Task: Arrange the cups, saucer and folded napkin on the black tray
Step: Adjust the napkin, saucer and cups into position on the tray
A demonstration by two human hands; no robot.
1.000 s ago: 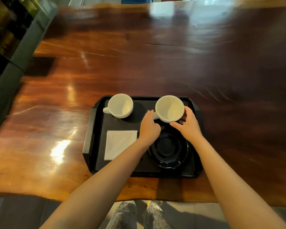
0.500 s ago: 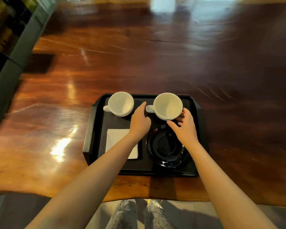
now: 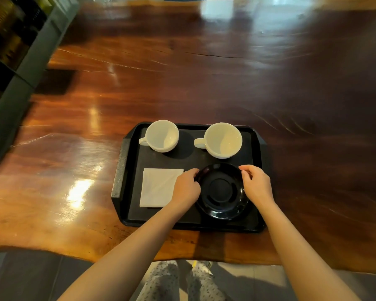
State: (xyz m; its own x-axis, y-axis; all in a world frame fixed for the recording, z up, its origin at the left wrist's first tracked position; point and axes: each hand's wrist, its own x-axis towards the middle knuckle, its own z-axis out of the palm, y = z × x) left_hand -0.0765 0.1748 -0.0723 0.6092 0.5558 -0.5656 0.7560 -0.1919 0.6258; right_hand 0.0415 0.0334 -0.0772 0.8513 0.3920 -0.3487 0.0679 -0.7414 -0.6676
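A black tray (image 3: 118,170) lies near the table's front edge. Two empty white cups stand side by side at its back, the left cup (image 3: 162,135) and the right cup (image 3: 223,140), both with handles pointing left. A folded white napkin (image 3: 156,187) lies flat at the front left. A black saucer (image 3: 220,190) sits at the front right, just in front of the right cup. My left hand (image 3: 186,187) curls on the saucer's left rim and covers the napkin's right corner. My right hand (image 3: 256,185) curls on the saucer's right rim.
The tray rests on a glossy dark wooden table (image 3: 204,83) that stretches far ahead. A dark shelf unit (image 3: 13,61) runs along the left side. The table's front edge is just behind the tray, with my legs below it.
Both hands have left the right cup and pulled back toward me onto the saucer's two sides. The right cup now stands free at the back of the tray.
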